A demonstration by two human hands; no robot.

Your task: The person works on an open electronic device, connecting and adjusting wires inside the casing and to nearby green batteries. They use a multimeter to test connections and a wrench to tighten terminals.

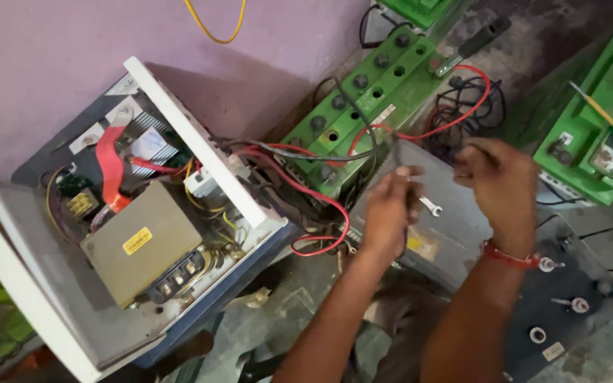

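My left hand (389, 213) hovers over a grey battery (455, 234), its fingers pinched on a thin black cable (405, 225) that hangs down past the palm. My right hand (499, 186), with a red thread at the wrist, is curled at the battery's far edge near a tangle of red and black wires (471, 99). Motion blur hides what its fingers hold. A small silver spanner (431, 206) lies on the battery top between the two hands.
An open white inverter case (200, 145) with a transformer (140, 241) and red cables leans at the left. A green battery (370, 92) stands against the purple wall. Another green battery (597, 120) with a yellow-handled screwdriver (593, 103) sits at the right. A dark panel (569, 305) with terminals lies lower right.
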